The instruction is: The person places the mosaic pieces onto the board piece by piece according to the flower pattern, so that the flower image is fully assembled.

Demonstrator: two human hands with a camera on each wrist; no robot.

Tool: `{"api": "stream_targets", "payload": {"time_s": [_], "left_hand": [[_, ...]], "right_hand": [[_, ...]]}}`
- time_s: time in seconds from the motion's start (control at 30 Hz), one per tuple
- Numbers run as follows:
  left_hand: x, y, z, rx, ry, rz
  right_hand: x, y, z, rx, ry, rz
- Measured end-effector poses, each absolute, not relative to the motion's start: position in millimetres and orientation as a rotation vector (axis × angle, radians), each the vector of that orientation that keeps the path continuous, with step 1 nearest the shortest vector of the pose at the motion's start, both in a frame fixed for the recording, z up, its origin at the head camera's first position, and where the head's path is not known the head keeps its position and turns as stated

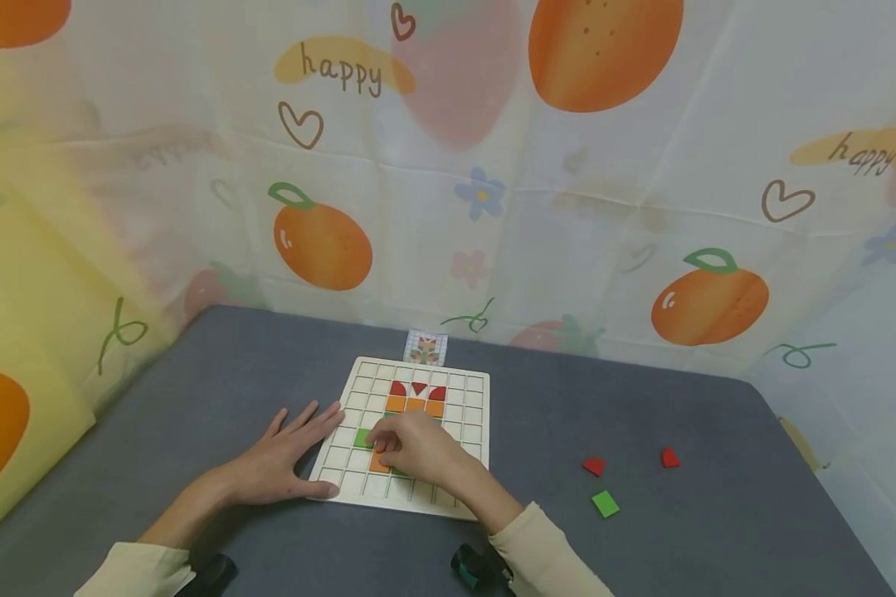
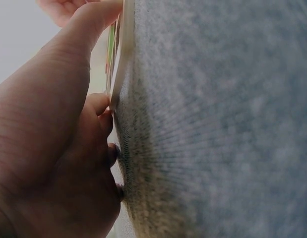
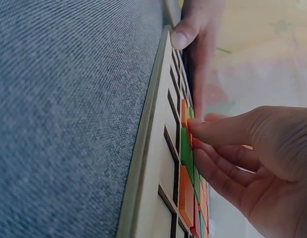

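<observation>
A pale square grid board (image 1: pixel 353 482) lies on the table with coloured tiles in its cells. My left hand (image 1: pixel 284 460), fingers spread, rests along the board's left side, its thumb on the near left corner; the left wrist view shows this hand (image 2: pixel 59 119) at the board's edge. Over the lower middle cells, my right hand (image 1: pixel 421 448) has bent fingers, with thumb and fingertips down at the tiles. Beside them are a green tile (image 1: pixel 362 438) and an orange tile (image 1: pixel 378 463). In the right wrist view, the thumb (image 3: pixel 213 130) touches the tiles; whether one is pinched is hidden.
On the table's right lie two red pieces (image 1: pixel 594 467) (image 1: pixel 670 458) and a loose green tile (image 1: pixel 606 504). A small pattern card (image 1: pixel 426 348) sits behind the board. Fruit-printed cloth (image 1: pixel 567 207) hangs behind the grey table (image 1: pixel 538 414).
</observation>
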State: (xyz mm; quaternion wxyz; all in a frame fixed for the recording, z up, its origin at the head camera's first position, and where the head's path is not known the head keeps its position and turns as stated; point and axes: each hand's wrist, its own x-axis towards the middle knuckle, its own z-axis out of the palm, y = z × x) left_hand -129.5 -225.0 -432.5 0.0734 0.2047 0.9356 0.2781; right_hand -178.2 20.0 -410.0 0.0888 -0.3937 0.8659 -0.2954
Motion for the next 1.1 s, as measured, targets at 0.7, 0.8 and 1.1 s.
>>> {"api": "stream_targets", "payload": {"time_s": [0.7,0.8,1.1], "left_hand": [[-130,-225,-434,0.585,2.809,0.818],[-131,-225,-434,0.572,2.809,0.812],[-131,-225,-433,0.560,2.801,0.817]], "right_hand": [[-180,51,-397,-1.167,2.527,-0.952],[-183,64,-394,-1.168,2.545,-0.976],[-190,108,-392,-1.092,2.603,-0.963]]}}
